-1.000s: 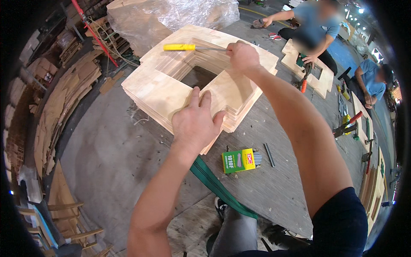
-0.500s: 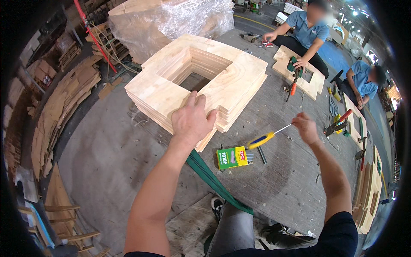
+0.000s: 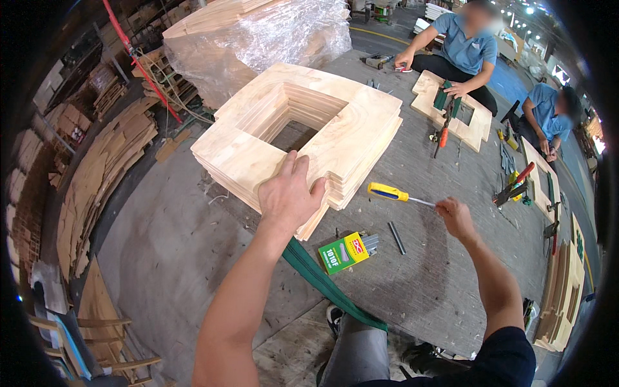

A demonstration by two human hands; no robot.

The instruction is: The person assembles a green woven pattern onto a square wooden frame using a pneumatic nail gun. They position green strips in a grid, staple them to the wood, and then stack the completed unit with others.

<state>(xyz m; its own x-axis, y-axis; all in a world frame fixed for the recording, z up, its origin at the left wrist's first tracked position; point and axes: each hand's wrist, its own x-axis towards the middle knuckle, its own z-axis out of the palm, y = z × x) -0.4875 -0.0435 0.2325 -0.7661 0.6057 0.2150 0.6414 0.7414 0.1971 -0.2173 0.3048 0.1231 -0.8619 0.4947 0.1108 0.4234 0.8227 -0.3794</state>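
**Frame stack on the floor, screwdriver in hand**

Biggest thing first: we've got a stack of pale plywood frames sitting on the grey concrete floor, right in front of us. Each sheet is a rough square with a square hole cut through the middle, and the layers sit slightly stepped, so the inner edges look like little stairs. The grain is light and clean, the edges raw.

Behind it there's a bundle of more boards wrapped in crinkly clear plastic. Off to the left, loose wood offcuts are piled up.

Our left hand lies flat on the near corner of the stack, palm down, fingers spread a bit toward the hole, arm stretched straight out. It's pressing, not gripping anything.

Our right hand is out to the right, low over the floor, fingers closed around the metal shaft end of a screwdriver. Its yellow handle with a dark band points back toward the stack, just beside its right edge.

A green strap runs from under the stack's corner toward our leg. Next to it, a small green and yellow box lies on the floor with a strip of staples touching it, and a thin dark metal strip near that.
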